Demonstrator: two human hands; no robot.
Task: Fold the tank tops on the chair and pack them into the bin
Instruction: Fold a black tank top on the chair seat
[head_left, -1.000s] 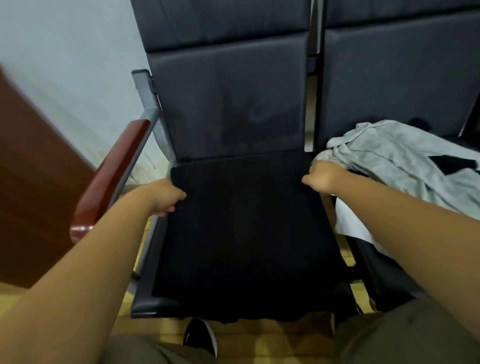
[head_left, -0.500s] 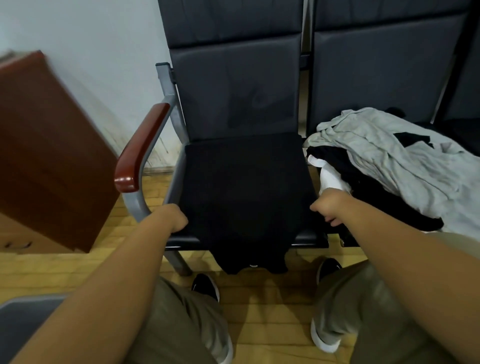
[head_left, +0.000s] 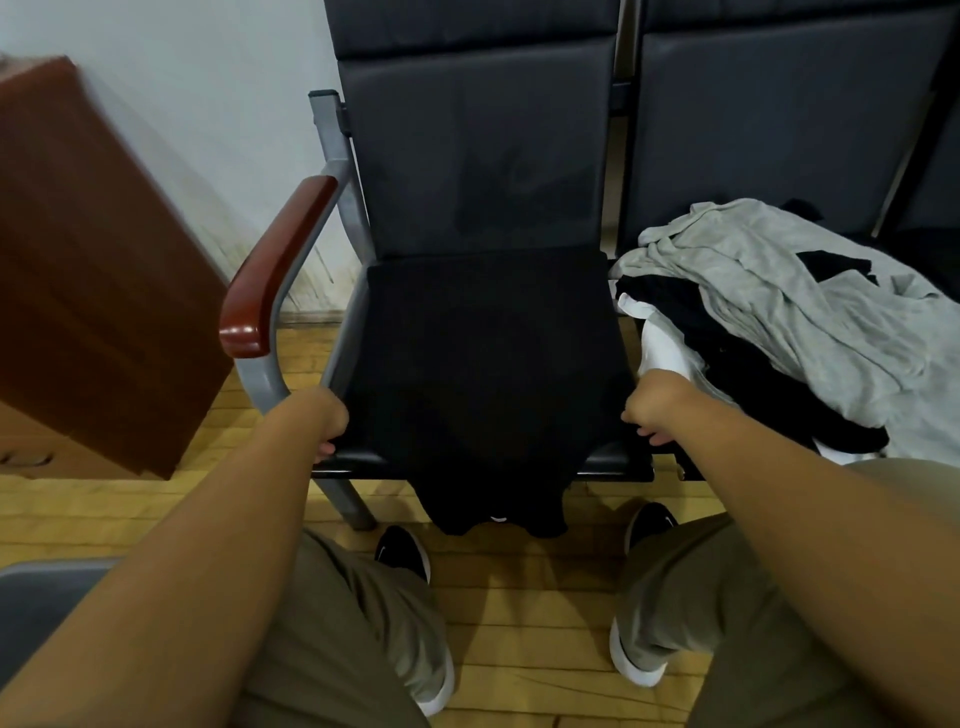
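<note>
From my remote seat I see the black tank top (head_left: 483, 364) spread flat over the seat of the chair (head_left: 467, 156). Its long axis runs from the backrest straight toward me. The far end lies up against the foot of the backrest. The near end is narrower, carries a small white mark, hangs over the front edge of the seat and points down at the floor (head_left: 519, 597). The cloth is black on a dark cushion, so I cannot trace its side edges exactly.

The left hand (head_left: 324, 421) sits at the seat's front left corner with its fingers curled under, gripping the tank top's left side. The right hand (head_left: 652, 410) mirrors it at the front right corner, fingers curled and pinching the right side. The two hands are well apart, with the full width of the garment between them.

Just beside the right hand, on the neighbouring seat (head_left: 779, 130), lies a loose pile. A grey garment (head_left: 779, 291) is draped on top, black garments (head_left: 727, 364) lie under it, and a white garment (head_left: 665, 348) pokes out nearest the hand.

To the chair's left stands a red-brown wooden armrest (head_left: 275, 270) on a grey metal frame, and beyond it a brown wooden cabinet (head_left: 88, 260). Below the seat edge, black shoes (head_left: 402, 553) rest on the yellow wood floor.
</note>
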